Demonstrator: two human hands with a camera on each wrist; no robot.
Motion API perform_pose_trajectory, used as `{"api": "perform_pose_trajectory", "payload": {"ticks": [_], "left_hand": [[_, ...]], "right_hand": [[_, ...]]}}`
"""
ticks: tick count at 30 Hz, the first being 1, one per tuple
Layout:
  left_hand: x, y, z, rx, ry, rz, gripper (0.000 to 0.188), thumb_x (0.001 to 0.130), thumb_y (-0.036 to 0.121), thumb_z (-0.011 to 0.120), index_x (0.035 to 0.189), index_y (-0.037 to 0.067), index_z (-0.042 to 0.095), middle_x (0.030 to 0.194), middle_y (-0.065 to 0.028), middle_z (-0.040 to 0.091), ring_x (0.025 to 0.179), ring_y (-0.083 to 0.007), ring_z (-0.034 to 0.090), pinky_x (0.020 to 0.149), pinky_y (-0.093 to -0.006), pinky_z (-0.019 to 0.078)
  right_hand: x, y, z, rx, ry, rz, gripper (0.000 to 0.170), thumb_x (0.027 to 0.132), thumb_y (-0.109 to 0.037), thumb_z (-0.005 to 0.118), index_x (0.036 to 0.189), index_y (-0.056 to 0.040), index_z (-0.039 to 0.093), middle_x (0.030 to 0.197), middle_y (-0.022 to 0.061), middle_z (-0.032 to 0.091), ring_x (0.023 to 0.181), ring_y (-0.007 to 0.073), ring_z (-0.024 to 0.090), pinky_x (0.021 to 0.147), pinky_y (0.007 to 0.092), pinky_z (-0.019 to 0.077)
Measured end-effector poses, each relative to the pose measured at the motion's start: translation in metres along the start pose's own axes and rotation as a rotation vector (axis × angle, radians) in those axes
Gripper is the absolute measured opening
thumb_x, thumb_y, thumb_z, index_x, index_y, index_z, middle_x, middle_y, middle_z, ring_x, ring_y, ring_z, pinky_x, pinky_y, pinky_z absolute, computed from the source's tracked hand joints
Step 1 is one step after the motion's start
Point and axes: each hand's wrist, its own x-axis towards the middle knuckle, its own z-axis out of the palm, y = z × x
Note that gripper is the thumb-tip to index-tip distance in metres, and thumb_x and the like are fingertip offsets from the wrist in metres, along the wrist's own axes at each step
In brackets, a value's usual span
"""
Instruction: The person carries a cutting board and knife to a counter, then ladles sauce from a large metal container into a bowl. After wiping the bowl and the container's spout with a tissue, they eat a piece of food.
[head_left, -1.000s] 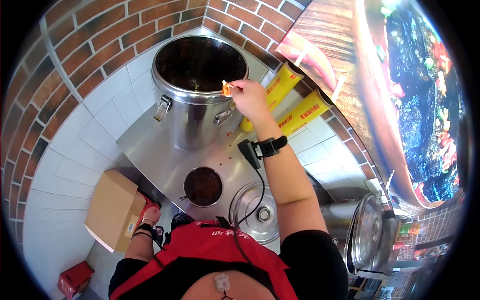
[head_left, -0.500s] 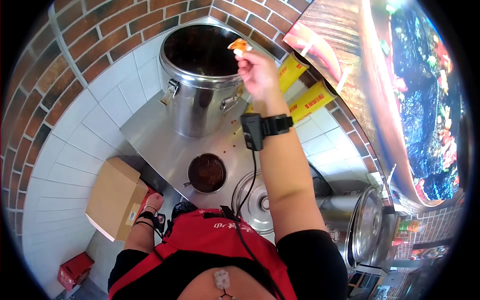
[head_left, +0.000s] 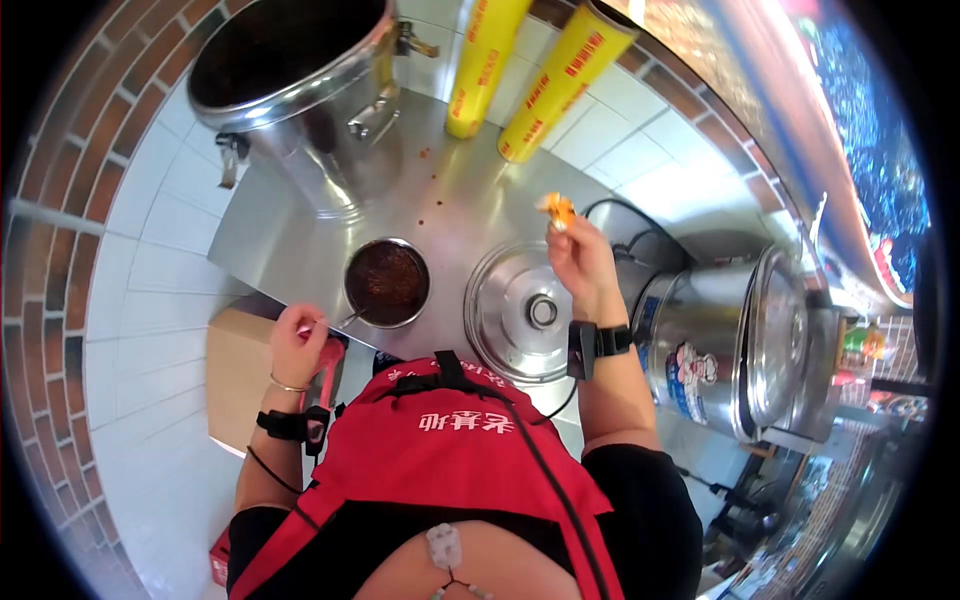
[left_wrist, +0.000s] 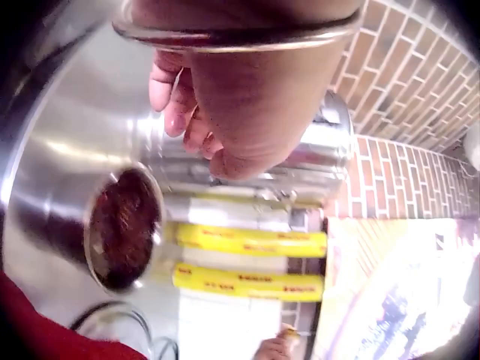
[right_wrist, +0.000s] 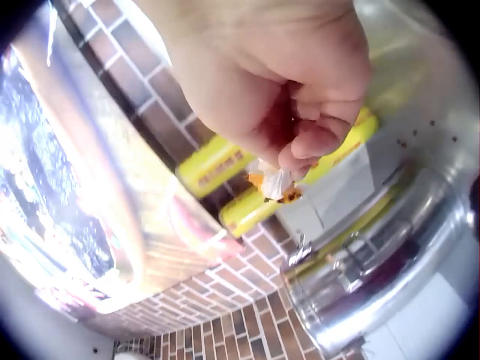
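My right hand [head_left: 585, 265] pinches a small crumpled white piece with orange stains [head_left: 557, 210] between thumb and fingertips, above the table near a round steel lid [head_left: 510, 335]. The stained piece [right_wrist: 274, 182] shows below the fingertips of the right hand [right_wrist: 289, 97] in the right wrist view. My left hand [head_left: 298, 342], fingers loosely bent, is beside the handle of a steel bowl of dark red contents [head_left: 388, 283]. In the left wrist view nothing shows in the left hand [left_wrist: 240, 105], and the bowl's contents [left_wrist: 126, 225] lie below it.
A tall open steel pot [head_left: 325, 150] stands at the back left. Two yellow rolls [head_left: 565, 80] lean by the wall, and a large lidded steel pot [head_left: 695, 345] is at the right. A cardboard box [head_left: 238, 375] sits below the table's left edge.
My right hand has moved from over the tall pot's rim toward the lid, with the stained piece. The left hand has risen from beside the box to near the bowl. The head view has shifted.
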Motion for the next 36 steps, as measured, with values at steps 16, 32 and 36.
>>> {"api": "perform_pose_trajectory", "payload": {"ticks": [16, 32, 36], "left_hand": [[0.046, 0.097, 0.334, 0.577, -0.871, 0.435, 0.044, 0.072, 0.028, 0.066, 0.108, 0.01, 0.052, 0.107, -0.0131, 0.051, 0.095, -0.0317, 0.057, 0.076, -0.0419, 0.049], [0.033, 0.089, 0.397, 0.697, -0.897, 0.559, 0.017, 0.077, 0.02, 0.055, 0.088, 0.008, 0.059, 0.083, -0.0109, 0.063, 0.079, -0.0299, 0.061, 0.07, -0.0424, 0.0491], [0.035, 0.125, 0.388, 0.641, -0.812, 0.698, 0.017, 0.074, 0.017, 0.056, 0.087, 0.007, 0.06, 0.083, -0.011, 0.063, 0.079, -0.028, 0.062, 0.069, -0.0392, 0.0497]], "right_hand": [[-0.185, 0.029, -0.16, 0.205, 0.346, -0.131, 0.028, 0.085, -0.007, 0.052, 0.11, 0.0046, 0.052, 0.076, 0.0024, 0.053, 0.06, 0.0087, 0.048, 0.05, 0.0184, 0.039], [-0.234, 0.038, -0.221, 0.342, 0.54, -0.291, 0.026, 0.086, -0.006, 0.053, 0.109, 0.0057, 0.054, 0.078, 0.006, 0.058, 0.059, 0.0079, 0.05, 0.051, 0.0156, 0.0429], [-0.236, 0.024, -0.22, 0.328, 0.489, -0.338, 0.026, 0.087, -0.004, 0.052, 0.111, 0.0061, 0.053, 0.082, 0.0069, 0.059, 0.062, 0.0084, 0.051, 0.054, 0.0147, 0.0445]]}}
